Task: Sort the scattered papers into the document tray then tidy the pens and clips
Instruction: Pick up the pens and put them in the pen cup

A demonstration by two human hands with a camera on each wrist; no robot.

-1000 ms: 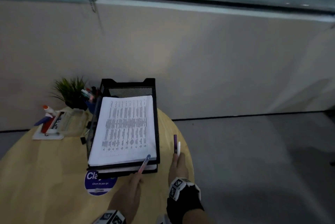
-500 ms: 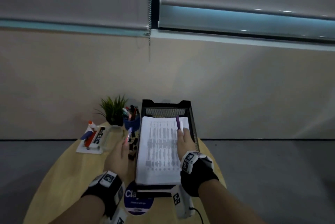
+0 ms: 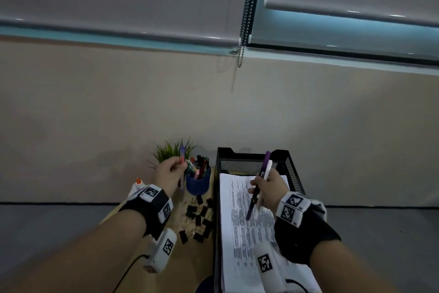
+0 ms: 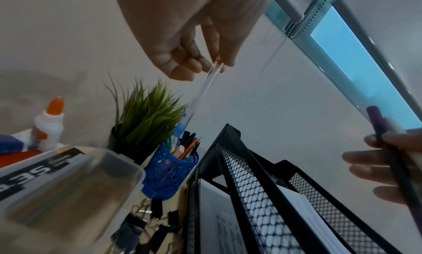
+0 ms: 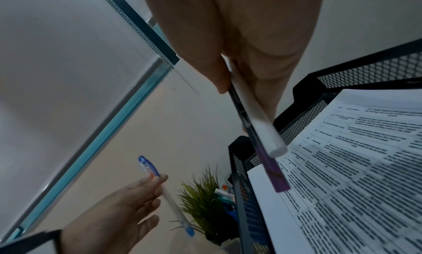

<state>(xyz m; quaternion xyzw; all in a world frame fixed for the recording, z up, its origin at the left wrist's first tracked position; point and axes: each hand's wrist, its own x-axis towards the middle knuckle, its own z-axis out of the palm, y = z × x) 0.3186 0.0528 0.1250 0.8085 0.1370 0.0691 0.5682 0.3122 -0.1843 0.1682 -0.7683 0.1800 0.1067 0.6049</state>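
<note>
My left hand (image 3: 175, 168) pinches a clear pen with blue ends (image 3: 182, 153) upright, just left of and above the blue pen cup (image 3: 198, 183), which holds several pens. In the left wrist view the clear pen (image 4: 202, 93) points its tip down at the pen cup (image 4: 169, 173). My right hand (image 3: 259, 188) grips a purple pen (image 3: 266, 158) and a white pen (image 3: 269, 169) together over the printed papers (image 3: 240, 233) stacked in the black mesh tray (image 3: 291, 169). Black binder clips (image 3: 199, 219) lie scattered between cup and tray.
A small green plant (image 3: 171, 150) stands behind the cup by the wall. A glue bottle (image 4: 49, 124) and a clear plastic box (image 4: 68, 185) sit to the left. The round wooden table (image 3: 190, 259) ends close behind the tray.
My left hand carried its pen from the tray's front edge back and left to the pen cup. My right hand moved its two pens from the tray's right side over the papers.
</note>
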